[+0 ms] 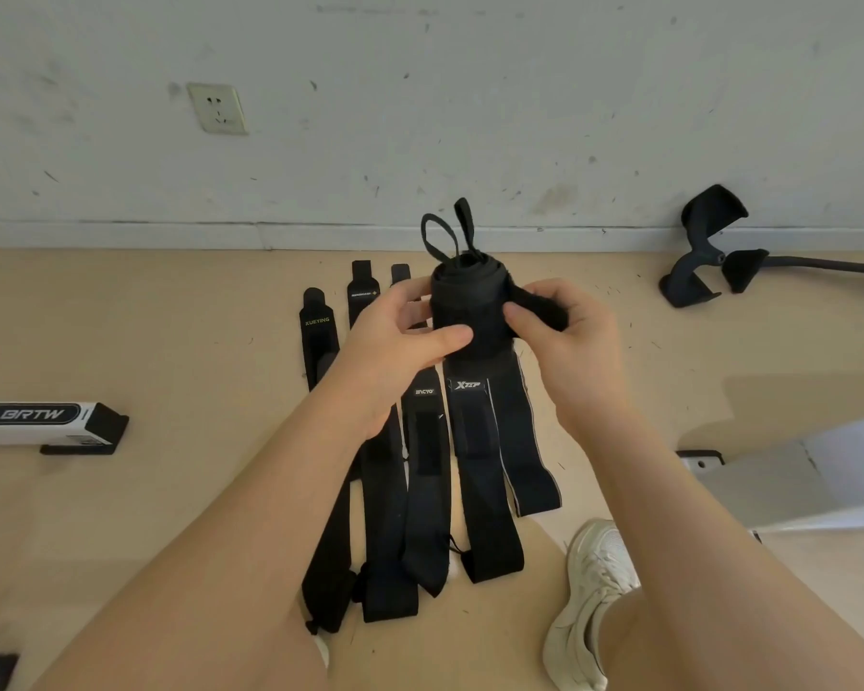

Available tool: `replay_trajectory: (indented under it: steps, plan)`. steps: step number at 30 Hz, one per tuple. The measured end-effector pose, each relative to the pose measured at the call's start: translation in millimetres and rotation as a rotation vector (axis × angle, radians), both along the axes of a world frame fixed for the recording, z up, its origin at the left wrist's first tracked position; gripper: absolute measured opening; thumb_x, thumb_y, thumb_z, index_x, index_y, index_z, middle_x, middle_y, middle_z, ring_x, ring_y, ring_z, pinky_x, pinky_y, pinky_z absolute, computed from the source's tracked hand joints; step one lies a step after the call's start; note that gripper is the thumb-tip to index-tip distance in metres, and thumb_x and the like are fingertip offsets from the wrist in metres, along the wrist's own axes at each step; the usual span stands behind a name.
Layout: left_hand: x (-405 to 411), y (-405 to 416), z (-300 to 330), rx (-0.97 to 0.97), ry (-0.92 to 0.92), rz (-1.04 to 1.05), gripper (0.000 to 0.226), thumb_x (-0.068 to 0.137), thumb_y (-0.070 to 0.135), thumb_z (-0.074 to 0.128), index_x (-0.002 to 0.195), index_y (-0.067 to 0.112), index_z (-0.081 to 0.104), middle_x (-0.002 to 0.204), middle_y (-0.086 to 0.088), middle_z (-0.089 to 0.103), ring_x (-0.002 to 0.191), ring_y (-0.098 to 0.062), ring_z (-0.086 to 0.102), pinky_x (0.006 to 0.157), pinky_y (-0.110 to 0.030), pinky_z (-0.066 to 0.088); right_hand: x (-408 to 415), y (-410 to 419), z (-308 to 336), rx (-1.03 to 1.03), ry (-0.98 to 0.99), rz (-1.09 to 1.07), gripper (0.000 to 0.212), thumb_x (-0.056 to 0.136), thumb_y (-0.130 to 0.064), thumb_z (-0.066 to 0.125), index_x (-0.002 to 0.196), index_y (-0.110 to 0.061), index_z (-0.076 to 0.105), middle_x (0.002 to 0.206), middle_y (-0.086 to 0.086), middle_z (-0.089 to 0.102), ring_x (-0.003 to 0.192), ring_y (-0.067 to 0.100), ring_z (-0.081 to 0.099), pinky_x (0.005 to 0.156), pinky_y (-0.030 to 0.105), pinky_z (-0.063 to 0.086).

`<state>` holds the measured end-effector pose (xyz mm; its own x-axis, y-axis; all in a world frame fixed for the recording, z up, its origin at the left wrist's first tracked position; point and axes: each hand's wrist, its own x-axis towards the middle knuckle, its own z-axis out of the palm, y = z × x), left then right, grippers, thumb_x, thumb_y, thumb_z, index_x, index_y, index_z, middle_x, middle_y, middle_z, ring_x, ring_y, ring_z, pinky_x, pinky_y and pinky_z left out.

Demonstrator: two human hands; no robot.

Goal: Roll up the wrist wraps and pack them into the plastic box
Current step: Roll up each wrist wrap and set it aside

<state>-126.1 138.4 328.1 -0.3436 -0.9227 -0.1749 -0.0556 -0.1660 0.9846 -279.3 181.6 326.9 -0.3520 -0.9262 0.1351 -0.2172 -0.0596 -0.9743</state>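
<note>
The rolled wrist wrap point(470, 311) is up in the air between both hands, a fat black cylinder nearly wound to the end, its two thumb loops point(447, 231) poking out of the top. The left hand point(395, 331) has a curled grip round the near side of the roll, thumb pressing across the front, while the right hand point(564, 331) pinches the loose tail end point(534, 306) and draws it against the roll's side, so I judge this is the closing step: pressing the fastening tab down. That would make one wrap almost rolled, and plenty left to do. Directly below the grip, flat on the floor point(170, 341), lie the unrolled wraps point(475, 466) side by side, stretching from just beyond the hands back toward the person; labels read XTEP, KUEYING and another I can't make out for sure. None of these is rolled yet, and nothing is packed. The plastic box I can't pick out with any certainty; a pale, translucent-looking object point(789, 476) sits low to the right of the grip, and that may be it, but it's cut off. Further out: a white carton marked BRTW point(36, 421) to the left, a black padded frame piece point(709, 246) by the wall point(420, 117) up to the right, and a pale sneaker point(594, 591) close in, below the right hand. Nothing blocks the hands; the crowded strips underneath are the only thing that might snag.
</note>
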Motion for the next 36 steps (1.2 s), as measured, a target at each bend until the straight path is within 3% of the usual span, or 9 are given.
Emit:
replay_trajectory:
  steps: [6, 10, 13, 16, 19, 21, 26, 32, 36]
  plan:
    - [-3.8, 0.3, -5.3, 0.155, 0.141, 0.158, 0.053, 0.076, 0.011, 0.074, 0.122, 0.021, 0.049, 0.111, -0.003, 0.068, 0.099, -0.018, 0.068, 0.092, -0.039, 0.052, 11.8, 6.1, -2.6, -0.032, 0.200, 0.048, 0.022, 0.091, -0.009, 0.058, 0.110, -0.015, 0.069, 0.103, -0.007, 0.063, 0.096, 0.004, 0.061, 0.085, 0.026, 0.054]
    - [-12.5, 3.7, -5.6, 0.231, 0.246, 0.218, 0.057, 0.078, 0.012, 0.073, 0.128, 0.015, 0.045, 0.113, -0.007, 0.067, 0.102, -0.019, 0.067, 0.091, -0.035, 0.053, 30.6, 8.3, -14.0, -0.047, 0.479, 0.049, 0.055, 0.087, -0.020, 0.065, 0.138, -0.011, 0.045, 0.133, -0.001, 0.047, 0.120, 0.010, 0.047, 0.099, 0.020, 0.043]
    - [-16.0, 5.3, -1.4, 0.256, 0.280, 0.190, 0.045, 0.081, 0.018, 0.070, 0.121, 0.011, 0.052, 0.109, -0.009, 0.069, 0.099, -0.018, 0.068, 0.090, -0.035, 0.053, 38.1, 2.5, -22.0, -0.089, 0.604, 0.026, 0.072, 0.081, -0.011, 0.070, 0.143, -0.008, 0.034, 0.142, 0.008, 0.038, 0.128, 0.019, 0.040, 0.105, 0.032, 0.039]
    - [-14.4, 5.0, 2.7, 0.259, 0.309, 0.102, 0.046, 0.075, 0.030, 0.068, 0.116, 0.013, 0.054, 0.113, -0.005, 0.067, 0.102, -0.017, 0.067, 0.097, -0.035, 0.048, 22.4, -6.6, -11.9, -0.109, 0.466, 0.003, 0.066, 0.078, -0.015, 0.074, 0.135, -0.018, 0.040, 0.125, -0.007, 0.048, 0.108, -0.001, 0.046, 0.090, 0.014, 0.043]
    - [-7.3, -3.7, 3.2, 0.254, 0.267, 0.077, 0.041, 0.080, 0.026, 0.067, 0.117, 0.016, 0.051, 0.117, 0.000, 0.064, 0.103, -0.019, 0.066, 0.101, -0.038, 0.044, 1.7, -9.9, -0.1, -0.101, 0.182, 0.108, 0.058, 0.074, -0.014, 0.078, 0.117, -0.031, 0.044, 0.111, -0.021, 0.052, 0.105, 0.001, 0.056, 0.087, 0.025, 0.052]
    - [-2.6, -10.6, 1.3, 0.206, 0.179, 0.058, 0.042, 0.084, 0.019, 0.067, 0.122, 0.023, 0.048, 0.112, 0.003, 0.067, 0.101, -0.015, 0.067, 0.100, -0.037, 0.044, -10.1, -11.1, 4.0, -0.063, 0.072, 0.174, 0.053, 0.071, -0.016, 0.078, 0.110, -0.037, 0.049, 0.109, -0.020, 0.058, 0.102, 0.005, 0.060, 0.087, 0.034, 0.054]
    - [1.9, -19.3, -1.6, 0.076, 0.076, -0.081, 0.062, 0.080, 0.006, 0.070, 0.130, 0.034, 0.045, 0.116, 0.005, 0.065, 0.107, -0.010, 0.063, 0.090, -0.033, 0.050, -34.2, -14.5, -0.1, 0.016, -0.079, 0.359, 0.043, 0.063, -0.031, 0.075, 0.103, -0.038, 0.062, 0.101, -0.004, 0.065, 0.095, 0.023, 0.066, 0.077, 0.037, 0.057]
    - [-16.7, -12.0, -17.8, 0.048, -0.134, -0.038, 0.040, 0.080, 0.016, 0.072, 0.112, 0.032, 0.056, 0.106, 0.008, 0.065, 0.098, -0.007, 0.061, 0.080, -0.026, 0.050, -54.9, -20.8, -30.8, 0.160, -0.098, 0.387, 0.033, 0.083, -0.005, 0.068, 0.105, -0.029, 0.061, 0.097, -0.003, 0.066, 0.091, 0.022, 0.067, 0.079, 0.034, 0.057]
    - [-40.5, -15.1, -43.4, 0.125, -0.218, 0.079, 0.026, 0.081, 0.021, 0.072, 0.102, 0.027, 0.056, 0.097, 0.008, 0.063, 0.089, -0.007, 0.059, 0.077, -0.023, 0.049, -67.1, -28.0, -62.8, 0.391, -0.070, 0.422, 0.030, 0.088, -0.016, 0.063, 0.116, -0.025, 0.055, 0.109, 0.001, 0.062, 0.103, 0.021, 0.061, 0.091, 0.033, 0.052]
